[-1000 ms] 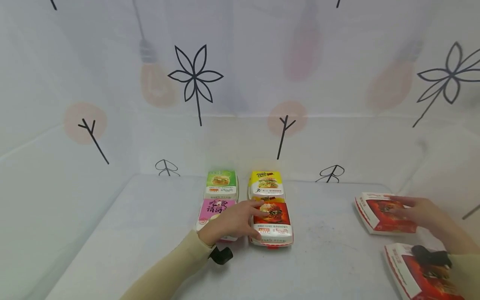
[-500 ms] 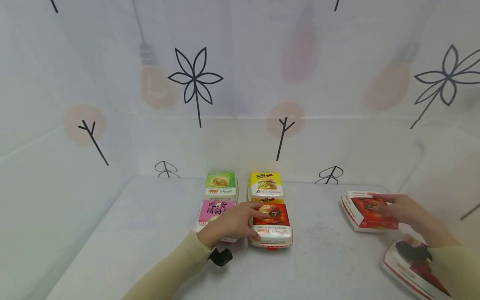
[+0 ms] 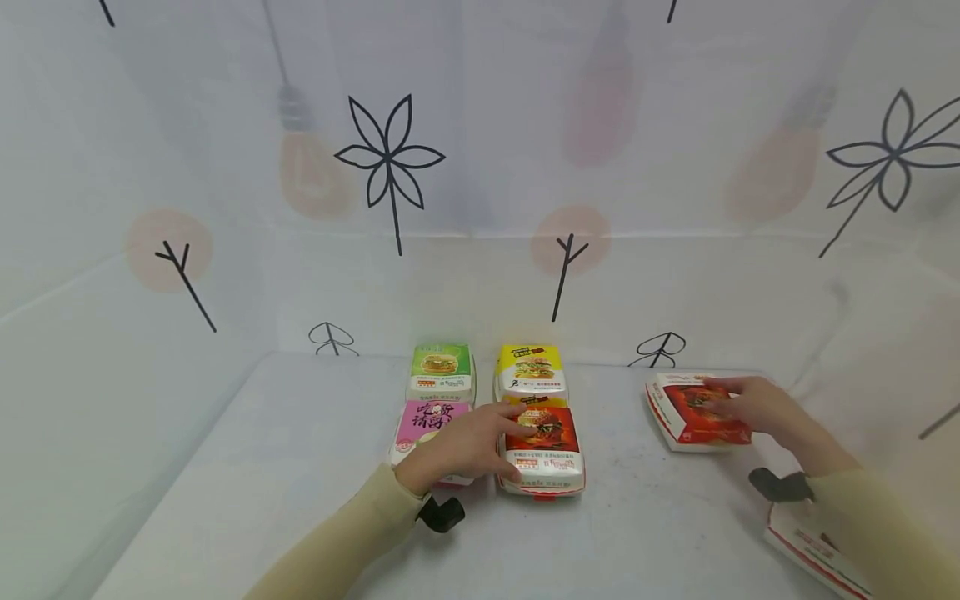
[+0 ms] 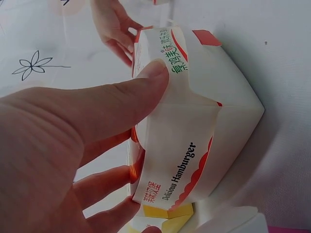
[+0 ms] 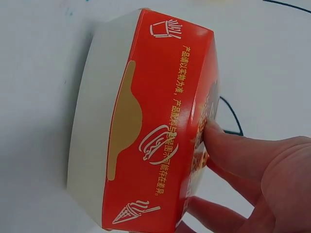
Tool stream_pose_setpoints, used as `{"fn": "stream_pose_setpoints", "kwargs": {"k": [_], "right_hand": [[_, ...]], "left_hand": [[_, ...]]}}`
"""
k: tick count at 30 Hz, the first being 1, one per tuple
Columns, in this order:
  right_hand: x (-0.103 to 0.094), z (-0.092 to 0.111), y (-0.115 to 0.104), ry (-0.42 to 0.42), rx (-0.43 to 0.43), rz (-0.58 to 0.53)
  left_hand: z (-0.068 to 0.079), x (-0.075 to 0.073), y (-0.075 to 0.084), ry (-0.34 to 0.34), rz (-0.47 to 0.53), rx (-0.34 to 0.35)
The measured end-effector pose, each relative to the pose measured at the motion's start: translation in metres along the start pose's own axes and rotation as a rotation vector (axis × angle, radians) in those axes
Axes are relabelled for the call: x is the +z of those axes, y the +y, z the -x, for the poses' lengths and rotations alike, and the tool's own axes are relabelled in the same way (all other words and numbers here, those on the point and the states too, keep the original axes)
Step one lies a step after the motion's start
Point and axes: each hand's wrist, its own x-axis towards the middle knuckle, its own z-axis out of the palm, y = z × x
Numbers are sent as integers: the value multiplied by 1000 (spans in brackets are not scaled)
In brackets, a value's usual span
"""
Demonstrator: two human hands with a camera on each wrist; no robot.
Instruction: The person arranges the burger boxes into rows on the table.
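Note:
My left hand (image 3: 465, 440) lies over the left part of a red and white hamburger box (image 3: 546, 446), fingers spread on its top and thumb at the near left corner. In the left wrist view the thumb tip touches the upper edge of this hamburger box (image 4: 189, 126). On the right, my right hand (image 3: 765, 412) reaches over a second red hamburger box (image 3: 682, 412), its fingertips on the printed top. The right wrist view shows the thumb on that top and other fingers farther along the box (image 5: 150, 121); some fingers are partly hidden.
Behind the left hand's box stands a yellow box (image 3: 531, 371). Beside them are a green box (image 3: 441, 371) and a pink box (image 3: 420, 425), partly covered by my left hand. Another red and white box (image 3: 806, 542) lies under my right forearm. A patterned cloth wall (image 3: 480, 283) closes the back.
My right hand has slid its red hamburger box leftward along the table. The box below the right forearm has turned and is more covered. My left hand stays in place.

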Motion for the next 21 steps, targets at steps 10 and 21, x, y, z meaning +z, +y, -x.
{"fn": "stream_pose_setpoints", "kwargs": {"k": [10, 21], "right_hand": [[21, -8, -23, 47, -58, 4], [43, -18, -50, 85, -30, -26]], "left_hand": [[1, 0, 3, 21, -25, 31], [3, 0, 6, 46, -64, 70]]}}
